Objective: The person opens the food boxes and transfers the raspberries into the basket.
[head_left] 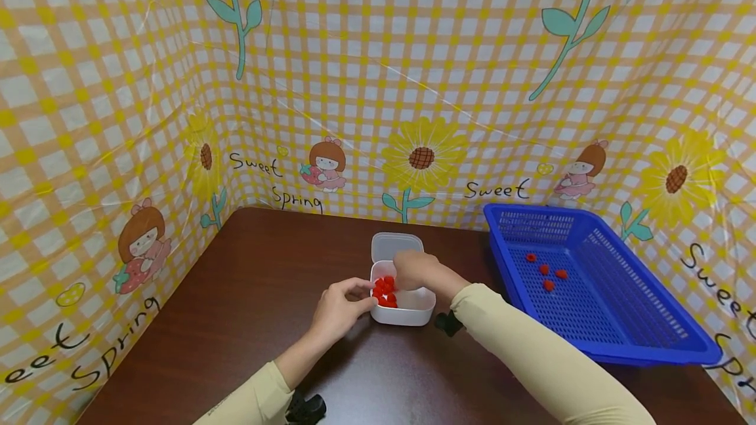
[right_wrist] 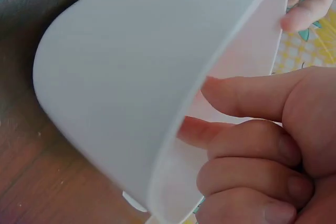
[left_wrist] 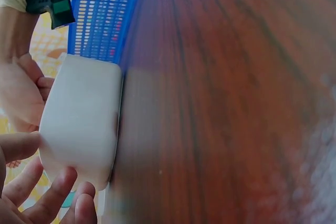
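A small white lidded box stands on the table, its pale grey lid tipped back behind it. Several small red, raspberry-like pieces are gathered in its left part. My left hand rests against the box's left end, thumb near the front corner and fingers by the rim. My right hand reaches into the box from the right. In the right wrist view its thumb and index finger dip behind the box wall, other fingers curled; I cannot tell whether the hidden fingertips pinch anything.
A blue plastic basket sits to the right on the brown table, several red pieces on its floor. Behind the table hangs a yellow checked cloth with sunflower prints. Each wrist wears a black camera mount.
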`<state>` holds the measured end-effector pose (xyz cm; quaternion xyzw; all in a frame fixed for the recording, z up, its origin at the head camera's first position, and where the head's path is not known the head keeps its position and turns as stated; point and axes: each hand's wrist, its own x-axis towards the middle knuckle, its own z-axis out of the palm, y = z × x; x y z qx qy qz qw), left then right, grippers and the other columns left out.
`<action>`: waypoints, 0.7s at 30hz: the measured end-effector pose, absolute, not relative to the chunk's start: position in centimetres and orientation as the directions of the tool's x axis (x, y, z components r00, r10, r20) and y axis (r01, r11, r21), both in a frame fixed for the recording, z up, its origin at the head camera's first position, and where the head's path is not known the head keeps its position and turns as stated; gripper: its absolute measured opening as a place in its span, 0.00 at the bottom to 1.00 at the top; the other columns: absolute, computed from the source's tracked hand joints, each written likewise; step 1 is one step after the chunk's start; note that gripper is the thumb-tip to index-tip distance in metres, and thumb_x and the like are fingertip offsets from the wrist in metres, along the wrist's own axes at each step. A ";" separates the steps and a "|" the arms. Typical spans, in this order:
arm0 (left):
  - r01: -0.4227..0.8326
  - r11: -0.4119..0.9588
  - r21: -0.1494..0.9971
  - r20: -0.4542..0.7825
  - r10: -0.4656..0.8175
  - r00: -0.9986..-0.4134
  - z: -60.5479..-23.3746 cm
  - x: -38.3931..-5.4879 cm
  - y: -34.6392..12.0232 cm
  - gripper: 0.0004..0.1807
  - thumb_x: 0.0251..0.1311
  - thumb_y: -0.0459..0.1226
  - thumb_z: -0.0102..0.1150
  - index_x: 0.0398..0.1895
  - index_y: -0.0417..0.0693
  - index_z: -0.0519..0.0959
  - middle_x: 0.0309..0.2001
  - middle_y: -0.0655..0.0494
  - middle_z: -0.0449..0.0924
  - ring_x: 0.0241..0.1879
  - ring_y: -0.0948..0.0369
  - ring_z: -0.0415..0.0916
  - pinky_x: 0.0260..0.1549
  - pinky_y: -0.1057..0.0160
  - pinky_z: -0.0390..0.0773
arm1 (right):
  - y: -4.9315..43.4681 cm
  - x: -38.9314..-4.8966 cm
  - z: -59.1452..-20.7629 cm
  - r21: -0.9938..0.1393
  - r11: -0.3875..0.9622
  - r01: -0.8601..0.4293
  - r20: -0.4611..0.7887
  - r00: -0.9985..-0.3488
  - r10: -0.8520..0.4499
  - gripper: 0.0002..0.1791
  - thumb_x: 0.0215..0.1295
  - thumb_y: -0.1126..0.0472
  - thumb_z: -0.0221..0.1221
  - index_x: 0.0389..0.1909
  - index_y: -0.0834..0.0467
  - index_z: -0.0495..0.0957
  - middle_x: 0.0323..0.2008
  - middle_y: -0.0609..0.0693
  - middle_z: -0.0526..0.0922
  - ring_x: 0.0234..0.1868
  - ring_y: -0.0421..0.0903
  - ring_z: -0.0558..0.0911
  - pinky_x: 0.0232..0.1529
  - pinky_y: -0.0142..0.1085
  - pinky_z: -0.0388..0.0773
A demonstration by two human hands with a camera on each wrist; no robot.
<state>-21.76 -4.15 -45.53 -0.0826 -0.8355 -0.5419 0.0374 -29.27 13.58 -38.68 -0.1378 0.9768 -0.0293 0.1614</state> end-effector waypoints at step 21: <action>0.178 0.405 0.897 0.153 0.094 -0.984 -45.6 -21.8 -4.1 0.13 0.57 0.41 0.70 0.46 0.52 0.87 0.35 0.61 0.87 0.33 0.64 0.82 0.31 0.60 0.77 | 13.8 -29.0 -41.0 -0.314 0.922 -0.228 -0.160 -0.944 -0.288 0.07 0.57 0.67 0.63 0.22 0.61 0.78 0.18 0.49 0.72 0.21 0.46 0.68 0.23 0.34 0.64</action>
